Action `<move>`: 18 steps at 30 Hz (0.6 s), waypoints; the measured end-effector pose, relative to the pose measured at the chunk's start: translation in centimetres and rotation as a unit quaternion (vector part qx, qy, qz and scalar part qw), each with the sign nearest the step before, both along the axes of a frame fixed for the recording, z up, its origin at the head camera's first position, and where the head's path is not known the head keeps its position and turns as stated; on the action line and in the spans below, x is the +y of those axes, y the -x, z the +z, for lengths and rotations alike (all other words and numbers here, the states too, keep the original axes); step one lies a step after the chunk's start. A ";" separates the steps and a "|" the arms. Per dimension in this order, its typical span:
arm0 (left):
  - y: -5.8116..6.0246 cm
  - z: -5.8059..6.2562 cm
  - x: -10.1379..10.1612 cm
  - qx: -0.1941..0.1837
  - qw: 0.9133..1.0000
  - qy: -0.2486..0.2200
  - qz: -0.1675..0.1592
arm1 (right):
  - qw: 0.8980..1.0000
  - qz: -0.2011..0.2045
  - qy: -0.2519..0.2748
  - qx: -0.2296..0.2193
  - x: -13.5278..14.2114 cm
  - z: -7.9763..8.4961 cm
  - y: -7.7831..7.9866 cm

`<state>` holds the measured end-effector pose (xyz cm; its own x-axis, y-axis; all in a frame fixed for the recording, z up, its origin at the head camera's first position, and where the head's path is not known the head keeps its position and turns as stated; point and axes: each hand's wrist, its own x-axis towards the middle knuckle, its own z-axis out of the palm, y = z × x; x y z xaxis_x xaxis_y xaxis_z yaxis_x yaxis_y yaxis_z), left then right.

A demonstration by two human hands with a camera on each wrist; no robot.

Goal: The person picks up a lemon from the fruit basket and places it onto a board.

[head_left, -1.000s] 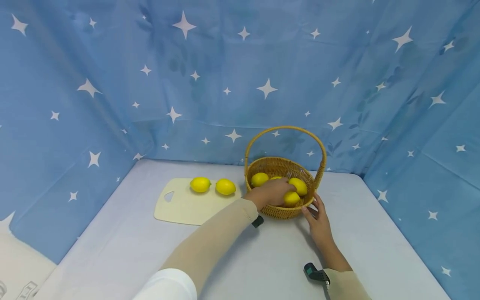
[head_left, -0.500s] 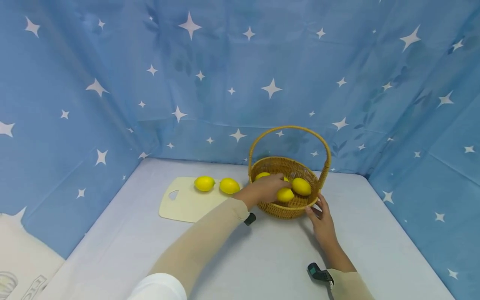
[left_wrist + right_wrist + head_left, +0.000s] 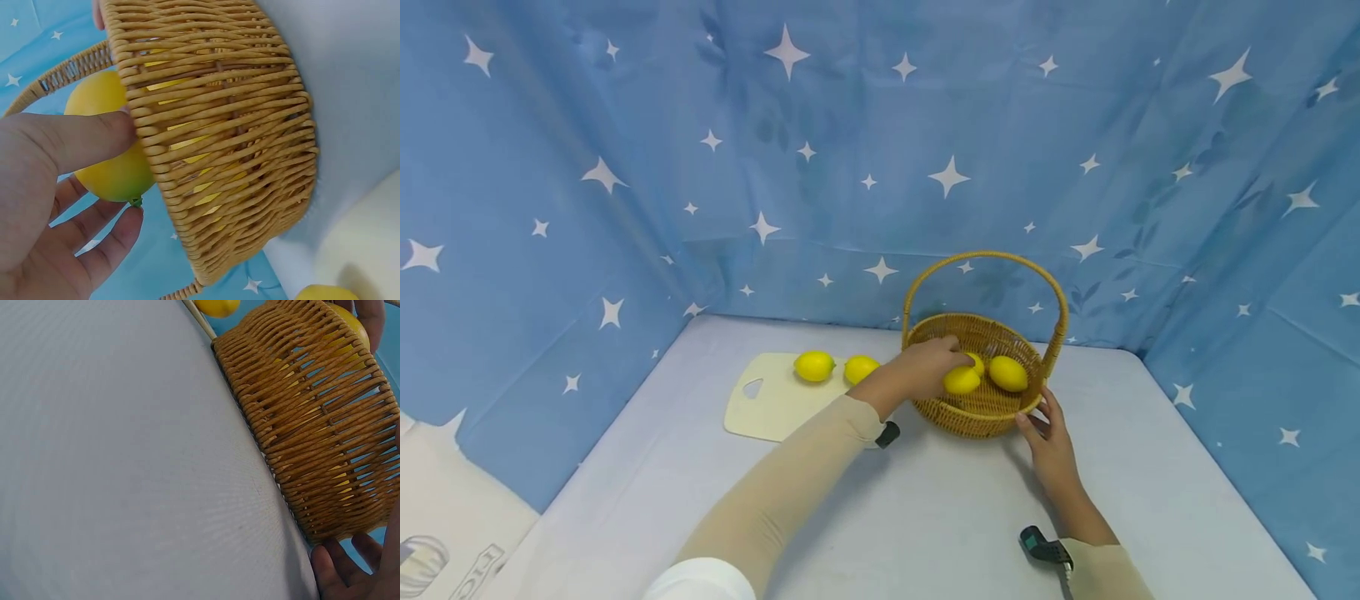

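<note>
My left hand (image 3: 925, 368) reaches over the left rim of the wicker basket (image 3: 973, 425) and holds a yellow lemon (image 3: 961, 381). In the left wrist view, thumb and fingers close around this lemon (image 3: 100, 140), its green tip by the fingertips and the basket wall right beside it. More lemons (image 3: 1008, 374) lie in the basket; the hand hides part of its left side. My right hand (image 3: 1051, 450) grips the basket's near right side, thumb at the front and fingers around the side. The right wrist view has its fingers low at the woven wall (image 3: 312, 425).
A cream cutting board (image 3: 767, 408) lies left of the basket, bearing two lemons (image 3: 814, 366). The basket's tall handle (image 3: 988, 254) arches over it. A blue starry curtain (image 3: 850, 125) stands behind the white table (image 3: 925, 517).
My left hand has drawn leftward and slightly up across the basket, bringing the lemon along and covering the lemon at the left. The right hand stays on the basket. The head view has shifted slightly.
</note>
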<state>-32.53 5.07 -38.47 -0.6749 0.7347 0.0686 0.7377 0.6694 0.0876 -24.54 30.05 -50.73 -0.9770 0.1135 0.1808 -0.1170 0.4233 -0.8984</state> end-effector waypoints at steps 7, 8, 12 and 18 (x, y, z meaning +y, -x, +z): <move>-0.4 0.5 -0.6 0.012 1.000 -0.008 -0.001 | 1.000 0.001 -0.001 -0.003 -0.1 0.0 0.0; -0.4 0.6 -0.7 0.014 1.000 -0.008 -0.002 | 1.000 0.002 0.000 -0.004 -0.1 0.0 0.0; -0.6 0.8 -1.0 0.020 1.000 -0.013 -0.009 | 1.000 0.002 0.002 -0.003 -0.1 0.1 0.0; -1.0 1.2 -1.6 0.025 0.999 -0.020 -0.012 | 1.000 0.006 0.006 0.003 0.0 -0.1 0.0</move>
